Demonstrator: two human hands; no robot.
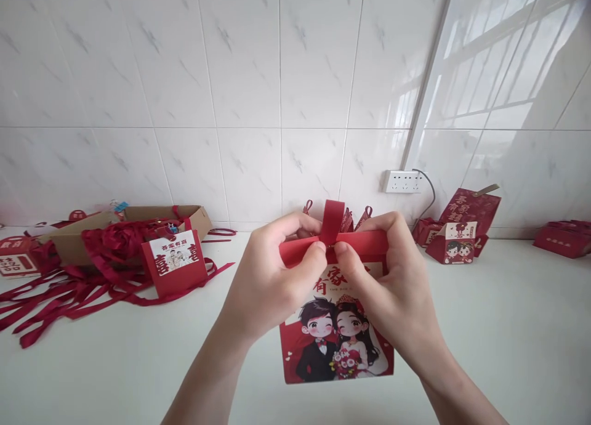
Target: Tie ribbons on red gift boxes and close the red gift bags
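Wall tiles [249,74], white with grey veining, fill the far part of my view. Below them I see a pale tabletop [115,376] running from left to right. On its left side I have an open cardboard box [71,243], with dark red ribbons [87,295] heaped in it and trailing over its near side. Near the middle, the red carton [337,345] is held with its printed cartoon couple facing me; I cannot tell whether its lower edge touches the tabletop. My left hand [281,259] and right hand [397,271] grip its top edge from either side, thumbs in front pinching it against the index fingers; the other fingers are mostly hidden, so I cannot tell how they lie. To the left, a red box with a white label [178,259] leans beside the ribbons. To the far right, I see a small couple-printed box [459,246] and a white power strip [404,182] by the wall. A red loop [332,222] rises from the carton's top, just beside both thumb tips.
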